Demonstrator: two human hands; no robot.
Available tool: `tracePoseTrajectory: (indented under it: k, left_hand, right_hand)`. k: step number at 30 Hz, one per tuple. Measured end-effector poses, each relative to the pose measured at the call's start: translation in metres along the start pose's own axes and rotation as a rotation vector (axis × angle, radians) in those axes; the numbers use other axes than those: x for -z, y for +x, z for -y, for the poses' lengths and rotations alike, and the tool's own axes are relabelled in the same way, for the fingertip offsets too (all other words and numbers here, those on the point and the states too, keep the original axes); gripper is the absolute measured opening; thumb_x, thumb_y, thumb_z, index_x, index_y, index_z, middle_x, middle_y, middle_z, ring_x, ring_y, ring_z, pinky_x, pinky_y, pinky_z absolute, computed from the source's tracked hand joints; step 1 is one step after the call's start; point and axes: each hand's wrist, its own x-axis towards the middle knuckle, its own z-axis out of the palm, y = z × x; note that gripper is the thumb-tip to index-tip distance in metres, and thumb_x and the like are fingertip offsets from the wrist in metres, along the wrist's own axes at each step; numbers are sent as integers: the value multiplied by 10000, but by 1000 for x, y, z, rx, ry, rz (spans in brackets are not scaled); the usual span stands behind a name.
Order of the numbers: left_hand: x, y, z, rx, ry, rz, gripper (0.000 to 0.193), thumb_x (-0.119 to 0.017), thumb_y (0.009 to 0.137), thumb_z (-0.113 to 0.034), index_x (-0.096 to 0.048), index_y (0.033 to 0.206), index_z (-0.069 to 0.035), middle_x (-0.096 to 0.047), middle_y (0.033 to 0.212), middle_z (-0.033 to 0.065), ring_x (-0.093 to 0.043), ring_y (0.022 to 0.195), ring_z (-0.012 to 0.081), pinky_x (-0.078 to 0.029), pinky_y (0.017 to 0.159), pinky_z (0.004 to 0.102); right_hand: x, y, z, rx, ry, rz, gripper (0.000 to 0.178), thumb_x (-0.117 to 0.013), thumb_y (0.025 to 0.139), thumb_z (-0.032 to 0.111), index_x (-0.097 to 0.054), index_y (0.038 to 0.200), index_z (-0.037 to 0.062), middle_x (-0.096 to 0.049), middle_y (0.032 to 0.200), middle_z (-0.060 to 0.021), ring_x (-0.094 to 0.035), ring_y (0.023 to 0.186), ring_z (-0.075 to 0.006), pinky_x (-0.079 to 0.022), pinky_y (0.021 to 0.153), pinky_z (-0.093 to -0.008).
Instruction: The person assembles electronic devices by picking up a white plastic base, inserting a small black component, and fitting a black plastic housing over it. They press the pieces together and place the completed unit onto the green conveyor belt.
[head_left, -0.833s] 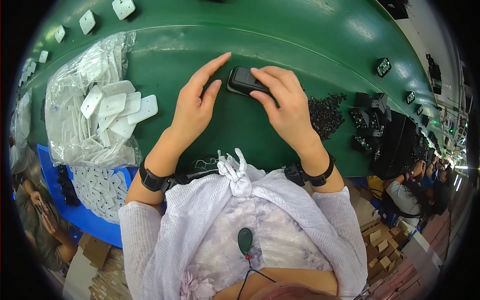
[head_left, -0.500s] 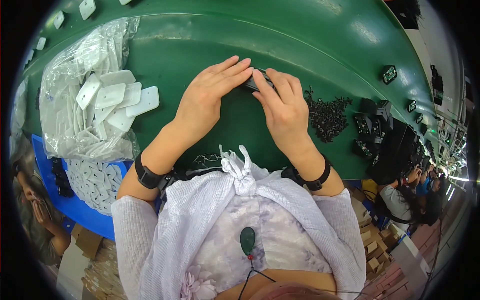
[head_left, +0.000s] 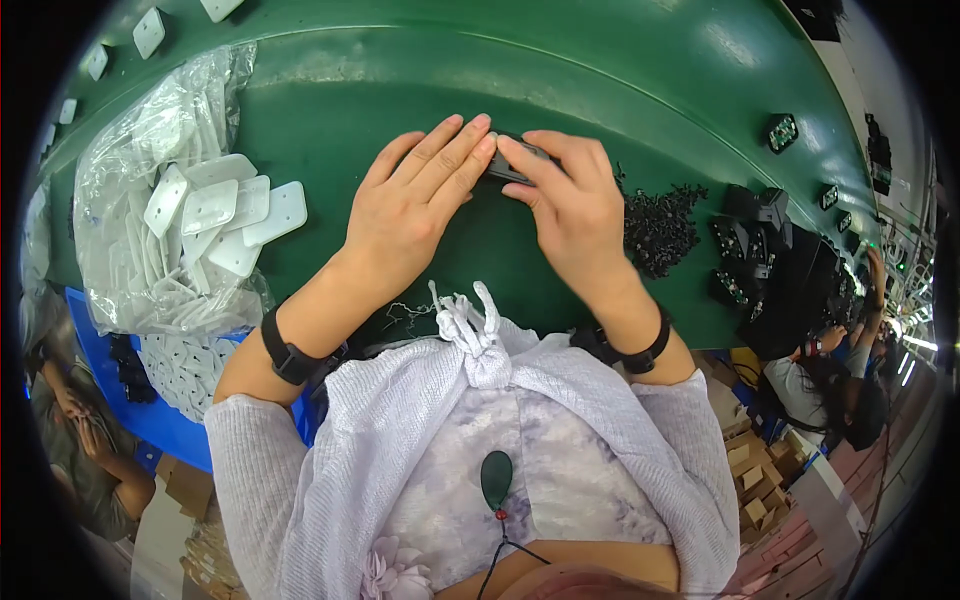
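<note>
1. Two bare hands come together over the counter [head_left: 330, 150], and between them sits a small black casing [head_left: 503, 171], partly hidden by fingers.
2. Here's the right hand [head_left: 578, 205], grasping that casing: one finger along the top, thumb on the near side.
3. Across from it, the left hand [head_left: 410, 205] lays long, straight fingers toward the casing's left end, tips close to the right hand's; whether it grips anything, I cannot tell.
4. Just right of the right hand, a heap of tiny black screw-like pieces [head_left: 662, 230] lies loose on the green surface.
5. Further right, black housings [head_left: 745, 240] cluster together, green circuit boards showing in some, and a line of similar board units [head_left: 782, 132] runs along the far side.
6. Over on the left, a clear plastic bag [head_left: 105, 200] spills white two-holed plates [head_left: 210, 207], overlapping untidily; more single plates [head_left: 150, 33] are spaced out at upper left.
7. Below the bag, a blue bin [head_left: 125, 408] carries white pieces [head_left: 185, 375].
8. At the outer edges, co-workers: clasped hands [head_left: 85, 420] at left, a person in a pale top [head_left: 795, 395] at right.
</note>
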Motion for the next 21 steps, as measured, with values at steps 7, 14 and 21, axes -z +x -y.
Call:
tracePoseTrajectory:
  k: [7, 14, 21]
  left_hand:
    - [-5, 21, -7, 561, -730, -40, 335, -723, 821, -127, -600, 1082, 43, -676, 903, 120, -651, 794, 203, -506, 678, 293]
    - [10, 19, -25, 725, -1327, 25, 318, -690, 884, -188, -594, 1075, 48, -680, 878, 79, -634, 770, 104, -493, 656, 230]
    - [12, 36, -18, 571, -1175, 12, 334, -684, 886, -232, -598, 1084, 22, -679, 964, 126, -650, 834, 171, -512, 693, 290]
  right_hand:
    - [27, 23, -12, -628, 932, 162, 441, -687, 872, 101, -550, 1280, 4, -606, 1169, -91, -587, 1018, -153, -496, 889, -319]
    - [24, 13, 12, -444, 984, 11, 469, -679, 888, 126, -477, 1291, -5, -607, 1147, -96, -576, 1038, -150, -451, 905, -287]
    - [28, 40, 1, -336, 717, -78, 429, -714, 863, 143, -528, 1211, -24, -640, 1055, -90, -600, 947, -133, -479, 846, -277]
